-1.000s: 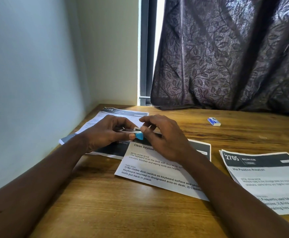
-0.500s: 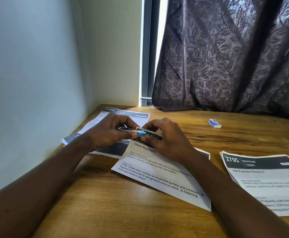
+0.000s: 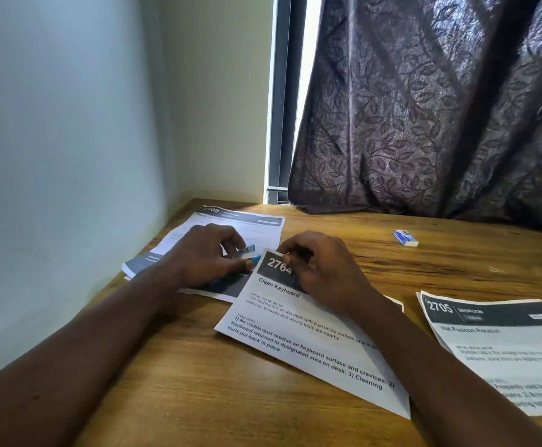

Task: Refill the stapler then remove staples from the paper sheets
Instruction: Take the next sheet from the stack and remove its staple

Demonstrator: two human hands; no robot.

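Lying near centre on the wooden desk point(image 3: 198, 398), the 2764 sheet point(image 3: 311, 343) has its far corner pinched by the right hand point(image 3: 324, 269); just left, the left hand point(image 3: 198, 256) grips the blue stapler point(image 3: 248, 253); farther right sits a small blue-and-white box point(image 3: 406, 237)

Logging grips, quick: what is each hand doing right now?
Left hand: holds the small blue stapler.
Right hand: pinches the top corner of the 2764 sheet.

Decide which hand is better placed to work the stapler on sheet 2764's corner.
Left: the left hand grips the stapler beside that corner, while the right hand pinches the sheet.
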